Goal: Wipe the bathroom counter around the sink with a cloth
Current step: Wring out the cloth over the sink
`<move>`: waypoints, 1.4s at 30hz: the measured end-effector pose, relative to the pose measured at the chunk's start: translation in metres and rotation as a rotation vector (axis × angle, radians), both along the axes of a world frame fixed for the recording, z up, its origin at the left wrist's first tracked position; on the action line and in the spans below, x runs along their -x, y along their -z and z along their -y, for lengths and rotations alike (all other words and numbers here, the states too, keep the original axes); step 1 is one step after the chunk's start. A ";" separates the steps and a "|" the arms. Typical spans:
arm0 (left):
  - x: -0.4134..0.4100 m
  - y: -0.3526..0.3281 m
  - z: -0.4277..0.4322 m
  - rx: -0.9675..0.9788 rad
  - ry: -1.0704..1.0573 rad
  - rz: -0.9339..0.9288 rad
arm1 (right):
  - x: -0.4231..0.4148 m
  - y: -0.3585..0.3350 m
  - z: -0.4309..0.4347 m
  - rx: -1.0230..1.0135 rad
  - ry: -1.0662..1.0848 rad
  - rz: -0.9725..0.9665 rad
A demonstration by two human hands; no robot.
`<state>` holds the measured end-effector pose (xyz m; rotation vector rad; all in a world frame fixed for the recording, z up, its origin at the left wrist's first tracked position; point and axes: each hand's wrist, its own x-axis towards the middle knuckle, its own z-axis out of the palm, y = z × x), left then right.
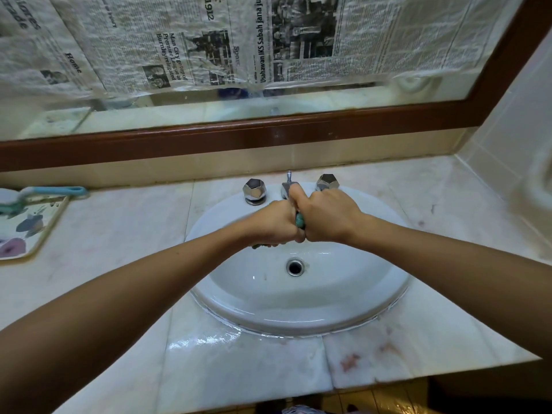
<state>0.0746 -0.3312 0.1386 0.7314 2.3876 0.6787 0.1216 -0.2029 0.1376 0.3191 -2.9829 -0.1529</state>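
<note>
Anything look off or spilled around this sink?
Yes: a puddle lies on the counter by the sink front rim, reddish stains mark the front edge, and newspaper covers the mirror.

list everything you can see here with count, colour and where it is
sink: 1, white, set in the counter centre
counter: 1, pale marble, around the sink
tap knobs: 2, chrome, behind the basin
spout: 1, chrome, between the knobs
tray: 1, floral, counter far left
brush: 1, blue-handled, across the tray
mirror: 1, brown frame, mostly covered with newspaper
cloth: 1, green, squeezed between both fists
left hand: over the basin
right hand: over the basin
</note>
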 end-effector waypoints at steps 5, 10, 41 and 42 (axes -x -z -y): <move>-0.003 0.000 0.006 0.087 0.216 -0.348 | -0.006 -0.003 -0.011 0.135 0.187 0.067; -0.016 0.021 0.027 -0.002 0.296 -0.344 | -0.015 0.017 -0.024 0.301 0.288 0.329; -0.183 0.117 0.295 -0.957 -1.303 0.254 | -0.069 0.080 0.285 1.353 0.218 0.880; -0.183 0.122 0.311 -0.972 -1.313 0.295 | -0.067 0.083 0.302 1.331 0.213 0.881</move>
